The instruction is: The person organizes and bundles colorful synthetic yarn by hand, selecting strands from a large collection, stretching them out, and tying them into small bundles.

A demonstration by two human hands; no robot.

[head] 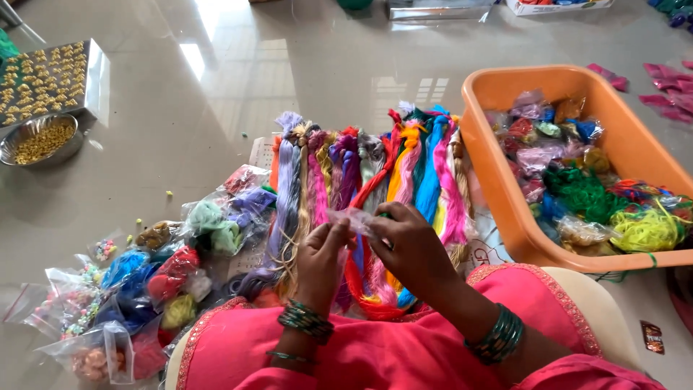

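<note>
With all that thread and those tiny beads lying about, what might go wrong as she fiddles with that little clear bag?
The small clear bag is pinched between the left hand and right hand right above the loose thread skeins; anything slipping out would likely vanish among them. The skeins lie side by side, touching, so strands may tangle. Stray beads on the floor could be lost or stepped on.

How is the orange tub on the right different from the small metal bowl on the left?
The orange tub is rectangular plastic, while the metal bowl is round and shiny. The orange tub looks much larger than the metal bowl. The orange tub holds mixed coloured thread bundles and small clear bags; the metal bowl holds only small yellow pieces. Both stand open on the floor.
</note>
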